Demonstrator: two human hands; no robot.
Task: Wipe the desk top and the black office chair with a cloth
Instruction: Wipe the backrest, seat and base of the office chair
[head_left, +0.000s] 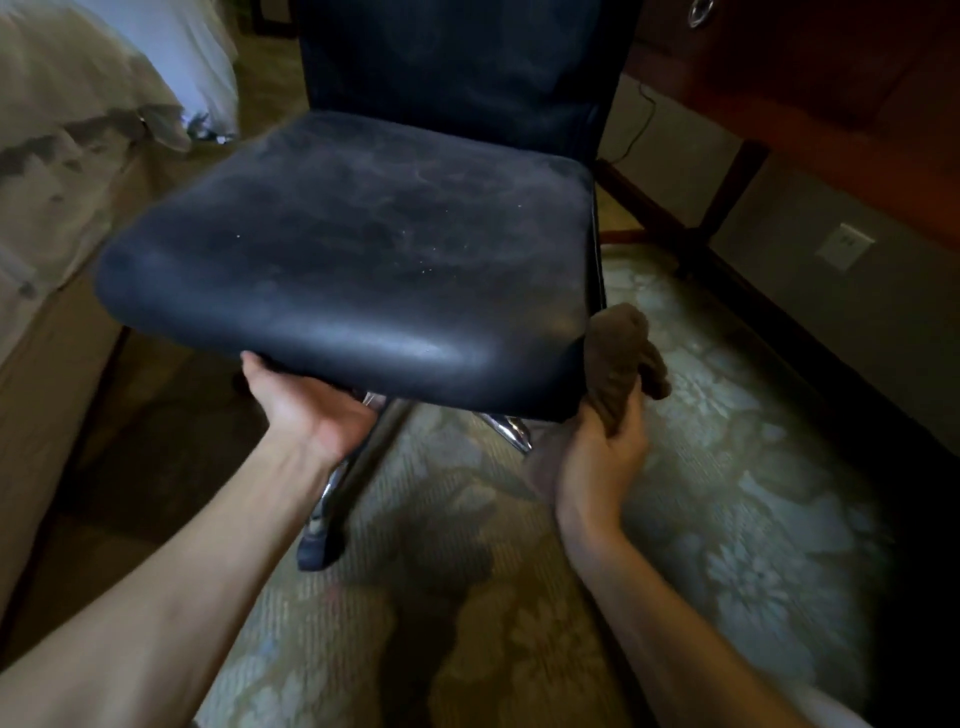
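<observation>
Between a draped bed (78, 130) at left and a dark wooden desk (805, 78) at upper right, on patterned carpet (727, 467): black office chair (353, 260), seat dusty, smooth and round-edged, over a chrome base (363, 457). Left hand (306, 410) clasping the seat's front edge from below (fingers hidden underneath). Right hand (605, 447) clenched round a bunched brown cloth (621, 358), touching the seat's front right corner.

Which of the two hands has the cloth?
The right hand, gripping the brown cloth beside the chair; the left hand holds the seat's front edge instead.
</observation>
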